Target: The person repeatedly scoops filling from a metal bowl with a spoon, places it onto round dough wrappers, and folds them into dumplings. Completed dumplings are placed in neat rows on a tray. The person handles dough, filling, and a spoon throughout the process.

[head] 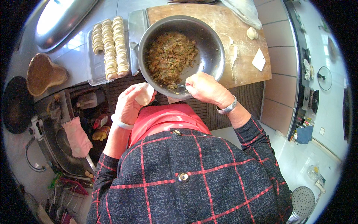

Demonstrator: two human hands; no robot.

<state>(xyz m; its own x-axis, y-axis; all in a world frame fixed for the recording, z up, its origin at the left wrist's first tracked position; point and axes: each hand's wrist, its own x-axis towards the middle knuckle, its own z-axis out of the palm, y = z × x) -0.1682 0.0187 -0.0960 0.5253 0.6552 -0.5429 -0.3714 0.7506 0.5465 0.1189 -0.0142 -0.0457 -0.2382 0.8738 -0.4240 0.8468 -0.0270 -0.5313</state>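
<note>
My left hand [130,102] cups a round dumpling wrapper [145,94] just off the near left rim of a wide metal bowl [208,44]. Chopped filling [172,54], brown with green flecks, fills the bowl's left side. My right hand [205,88] reaches over the near rim, gripping a thin metal utensil [180,85]. Its far end touches the filling, so I cannot tell whether it is a spoon. Left of the bowl, a clear plastic tray [96,68] holds three rows of folded dumplings [119,46].
Under the bowl lies a floured wooden board [246,56] with a lump of dough [252,33], a white diamond-shaped piece [258,59] and a plastic bag [243,11]. A cleaver [137,26] rests between tray and bowl. A large metal basin [61,25] and a brown gourd-shaped vessel [46,73] stand at left.
</note>
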